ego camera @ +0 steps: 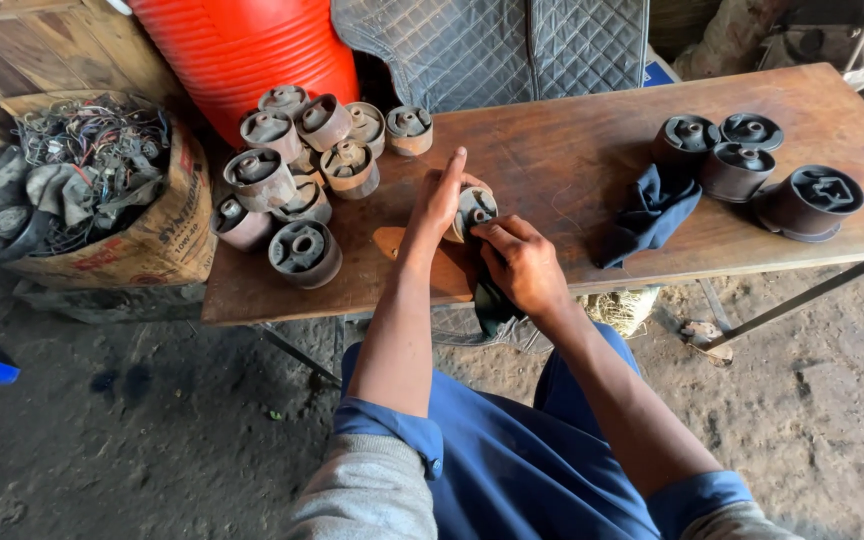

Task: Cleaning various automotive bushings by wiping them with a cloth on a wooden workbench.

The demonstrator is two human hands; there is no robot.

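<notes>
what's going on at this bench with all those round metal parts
A person in blue work clothes sits at a wooden bench. Their left hand steadies a round bushing while the right hand rubs it with a dark cloth. A rusty pile sits to the left, darker ones and another rag to the right.

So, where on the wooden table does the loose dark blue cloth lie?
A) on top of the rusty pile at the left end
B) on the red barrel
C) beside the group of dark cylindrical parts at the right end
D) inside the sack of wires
C: the dark blue cloth lies on the wooden table just left of the dark cylindrical parts, touching the nearest ones, far from the rusty pile.
</notes>
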